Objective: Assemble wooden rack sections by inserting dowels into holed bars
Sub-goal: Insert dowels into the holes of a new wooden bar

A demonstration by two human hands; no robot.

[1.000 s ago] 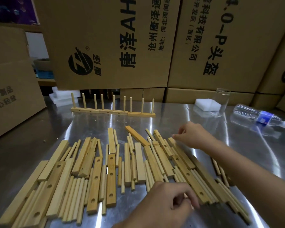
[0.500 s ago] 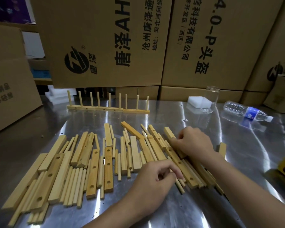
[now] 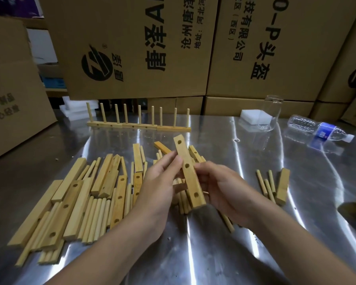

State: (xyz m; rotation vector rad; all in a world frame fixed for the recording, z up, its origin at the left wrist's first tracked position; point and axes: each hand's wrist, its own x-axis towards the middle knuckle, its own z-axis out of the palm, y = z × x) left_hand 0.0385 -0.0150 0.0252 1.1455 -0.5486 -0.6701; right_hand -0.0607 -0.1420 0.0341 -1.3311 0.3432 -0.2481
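Your left hand [image 3: 161, 182] and right hand [image 3: 220, 188] pinch three-holed wooden bar [image 3: 190, 179] above glossy steel desk [image 3: 193, 254]; round dowels [image 3: 95, 219] left of bar; cardboard boxes [image 3: 132, 48] behind bar.

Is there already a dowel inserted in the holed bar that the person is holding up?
No, all three holes in the holed bar are visibly empty.

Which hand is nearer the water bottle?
Right. The right hand holds the holed bar on the side toward the bottle; the left hand is across the bar, farther off.
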